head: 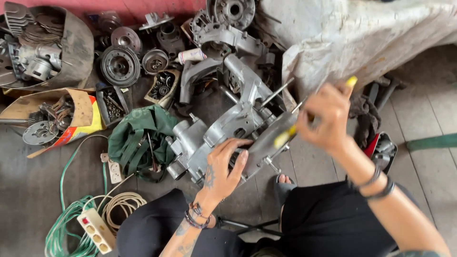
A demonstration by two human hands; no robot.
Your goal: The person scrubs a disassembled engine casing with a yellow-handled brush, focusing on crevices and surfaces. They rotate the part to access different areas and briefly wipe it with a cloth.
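On the grey plank floor (28, 200), centre frame, sits a grey cast-metal engine case (223, 131), just in front of the seated person's knees. Its long axis runs diagonally: near end low-left by the green cloth bag (140, 135), far end pointing up-right toward more casings and the dirty white tarp (362, 38). Bare studs stick out of it toward upper right, on roughly the same diagonal.

Left hand (226, 166): palm down on the near side of the case, fingers spread and curled over its edge, pressing on it, not closed around anything.

Right hand (326, 116): fist clamped on a yellow-handled screwdriver (285, 133). Tool is motion-blurred; its axis runs lower-left to upper-right, the lower end down at the right side of the case, a yellow bit showing above the fist. Can't tell exactly where it meets the case.

Around it: pulleys and round metal parts (121, 64) upper left, a torn cardboard box (71, 114) of small parts left, a small tray of bolts (112, 107) just beside it. Green cable (71, 228) and cream cable (121, 204) coiled lower left, with a white power strip (97, 231) lying on them. A red container (381, 150) sits right of the right forearm, near a dark rag (366, 116)
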